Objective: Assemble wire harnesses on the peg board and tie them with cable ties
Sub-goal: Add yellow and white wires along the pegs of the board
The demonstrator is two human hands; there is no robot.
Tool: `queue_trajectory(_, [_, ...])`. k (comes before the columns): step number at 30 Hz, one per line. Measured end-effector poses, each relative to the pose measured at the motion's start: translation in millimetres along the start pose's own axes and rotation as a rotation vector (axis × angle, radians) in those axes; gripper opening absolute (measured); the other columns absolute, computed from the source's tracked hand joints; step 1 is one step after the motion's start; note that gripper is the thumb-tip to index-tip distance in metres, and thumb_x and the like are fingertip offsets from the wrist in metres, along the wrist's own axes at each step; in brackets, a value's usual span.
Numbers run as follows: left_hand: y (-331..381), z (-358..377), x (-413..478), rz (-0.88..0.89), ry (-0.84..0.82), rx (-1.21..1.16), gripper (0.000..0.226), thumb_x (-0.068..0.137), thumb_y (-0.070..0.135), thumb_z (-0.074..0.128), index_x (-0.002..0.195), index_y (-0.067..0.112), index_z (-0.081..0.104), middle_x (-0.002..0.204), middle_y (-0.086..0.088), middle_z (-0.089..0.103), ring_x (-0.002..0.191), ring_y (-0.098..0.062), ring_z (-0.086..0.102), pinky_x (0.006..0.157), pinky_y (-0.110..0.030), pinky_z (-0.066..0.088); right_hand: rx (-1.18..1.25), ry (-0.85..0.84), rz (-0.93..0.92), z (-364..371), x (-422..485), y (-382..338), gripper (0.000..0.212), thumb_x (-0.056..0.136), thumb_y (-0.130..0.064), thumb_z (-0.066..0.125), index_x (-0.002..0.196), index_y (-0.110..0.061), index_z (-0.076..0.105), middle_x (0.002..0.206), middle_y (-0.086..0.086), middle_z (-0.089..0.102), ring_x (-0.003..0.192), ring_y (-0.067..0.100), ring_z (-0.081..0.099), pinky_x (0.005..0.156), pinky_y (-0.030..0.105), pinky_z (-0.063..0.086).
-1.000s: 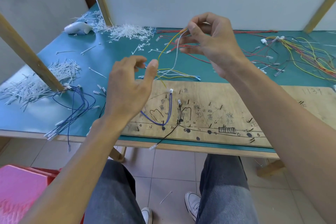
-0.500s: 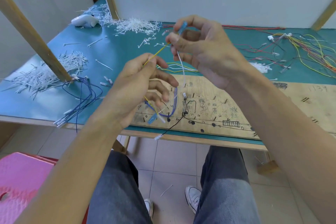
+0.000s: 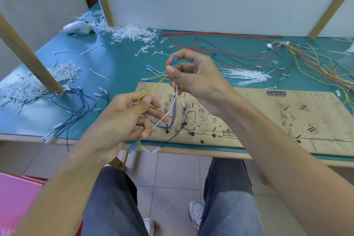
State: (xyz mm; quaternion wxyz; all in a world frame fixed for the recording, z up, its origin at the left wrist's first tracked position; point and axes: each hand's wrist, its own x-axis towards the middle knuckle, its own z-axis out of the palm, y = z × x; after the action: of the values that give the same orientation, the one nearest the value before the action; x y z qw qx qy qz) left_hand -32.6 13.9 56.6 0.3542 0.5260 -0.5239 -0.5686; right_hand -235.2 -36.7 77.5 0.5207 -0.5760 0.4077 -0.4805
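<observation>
The thin yellow wire (image 3: 151,90) ran from your left hand (image 3: 124,120), pinched under the thumb, up to your right hand (image 3: 199,80), which pinched a blue connector (image 3: 174,61) and a thin white wire (image 3: 173,105). Both hands hung over the scribbled plywood peg board (image 3: 268,120) on the teal desk (image 3: 118,63), hiding its near-left corner. White cable ties (image 3: 247,76) lay just beyond, and loose blue wires (image 3: 76,109) lay to the left.

Bare wood, matt mat, slick plastic.
The peg board (image 3: 268,120) is raw plywood, matt and ink-marked; the table mat (image 3: 122,63) smooth matt teal; the wires (image 3: 153,88) glossy plastic-sheathed; the cable ties (image 3: 247,77) white plastic; the posts (image 3: 30,59) plain wood; the trousers (image 3: 113,201) denim.
</observation>
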Motion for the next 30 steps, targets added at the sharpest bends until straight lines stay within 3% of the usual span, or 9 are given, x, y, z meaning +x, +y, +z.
queue_trajectory(5, [3.4, -11.3, 0.2, 0.018, 0.027, -0.225, 0.029, 0.112, 0.027, 0.038, 0.101, 0.008, 0.058, 0.094, -0.033, 0.073, 0.04, -0.023, 0.047, 0.032, -0.016, 0.026, 0.008, -0.09, 0.062, 2.3, -3.8, 4.9, 0.005, 0.101, -0.006, 0.068, 0.103, -0.006, 0.063, 0.081, 0.017, 0.064, 0.054, 0.021, 0.044, 0.049, 0.028, 0.037])
queue_trajectory(10, [6.7, -14.1, -1.1, -0.033, -0.056, -0.19, 0.038, 0.106, 0.044, 0.043, 0.094, 0.016, 0.067, 0.079, -0.028, 0.068, 0.041, -0.029, 0.051, 0.039, -0.026, 0.039, -0.083, -0.119, -0.004, 2.1, -5.6, 8.5, 0.007, 0.101, -0.007, 0.069, 0.101, -0.003, 0.064, 0.083, 0.016, 0.069, 0.049, 0.015, 0.044, 0.049, 0.025, 0.036])
queue_trajectory(12, [10.0, -16.8, -4.4, -0.127, -0.222, -0.24, 0.043, 0.103, 0.052, 0.046, 0.096, 0.017, 0.069, 0.073, -0.022, 0.063, 0.041, -0.027, 0.05, 0.04, -0.024, 0.033, -0.251, -0.05, -0.139, 3.5, -4.5, 10.1, 0.007, 0.098, -0.007, 0.072, 0.097, -0.003, 0.065, 0.081, 0.012, 0.071, 0.051, 0.009, 0.053, 0.053, 0.019, 0.041])
queue_trajectory(15, [12.7, -17.3, -7.0, -0.143, -0.355, -0.441, 0.03, 0.099, 0.042, 0.055, 0.093, 0.016, 0.07, 0.068, -0.011, 0.057, 0.044, -0.022, 0.052, 0.039, -0.024, 0.039, -0.43, 0.11, -0.359, 7.4, -2.4, 14.7, 0.007, 0.095, -0.006, 0.075, 0.095, -0.005, 0.068, 0.077, -0.001, 0.066, 0.058, 0.014, 0.061, 0.06, 0.021, 0.044])
queue_trajectory(18, [11.2, -9.5, -8.7, 0.035, -0.253, -0.399, 0.029, 0.105, 0.033, 0.051, 0.09, 0.017, 0.07, 0.069, -0.01, 0.059, 0.052, -0.026, 0.06, 0.051, -0.027, 0.051, -0.537, 0.251, -0.562, 11.0, -5.6, 21.0, 0.008, 0.096, -0.008, 0.075, 0.096, -0.003, 0.069, 0.079, -0.005, 0.062, 0.058, 0.016, 0.055, 0.061, 0.024, 0.044])
queue_trajectory(21, [6.7, -4.2, -14.0, 0.146, -0.204, -0.32, 0.03, 0.109, 0.033, 0.046, 0.096, 0.015, 0.067, 0.069, -0.013, 0.06, 0.064, -0.034, 0.068, 0.063, -0.036, 0.059, -0.425, 0.345, -0.612, 10.4, -8.9, 25.1, 0.011, 0.098, -0.01, 0.073, 0.098, 0.0, 0.069, 0.077, -0.01, 0.061, 0.054, 0.017, 0.058, 0.055, 0.037, 0.052])
queue_trajectory(24, [3.0, -8.0, -18.4, 0.118, -0.182, -0.237, 0.031, 0.111, 0.038, 0.045, 0.101, 0.017, 0.065, 0.068, -0.011, 0.057, 0.056, -0.029, 0.059, 0.049, -0.031, 0.05, -0.38, 0.374, -0.573, 7.7, -8.7, 22.3, 0.012, 0.097, -0.012, 0.075, 0.098, -0.001, 0.07, 0.079, -0.008, 0.063, 0.051, 0.023, 0.055, 0.05, 0.035, 0.046])
queue_trajectory(26, [1.8, -10.1, -18.0, 0.119, -0.125, -0.167, 0.03, 0.111, 0.034, 0.046, 0.098, 0.017, 0.067, 0.068, -0.01, 0.056, 0.056, -0.024, 0.053, 0.043, -0.027, 0.041, -0.353, 0.292, -0.462, 7.9, -7.7, 17.2, 0.01, 0.096, -0.012, 0.076, 0.096, -0.004, 0.07, 0.079, -0.003, 0.067, 0.052, 0.013, 0.055, 0.051, 0.026, 0.042])
queue_trajectory(30, [1.0, -0.2, -13.8, 0.18, -0.006, 0.036, 0.021, 0.108, 0.025, 0.054, 0.101, 0.015, 0.071, 0.097, -0.012, 0.072, 0.081, -0.017, 0.063, 0.053, -0.028, 0.05, -0.09, 0.04, -0.109, 5.0, -4.2, 6.4, 0.009, 0.097, -0.01, 0.074, 0.094, -0.006, 0.067, 0.079, 0.015, 0.073, 0.045, 0.016, 0.051, 0.044, 0.025, 0.042])
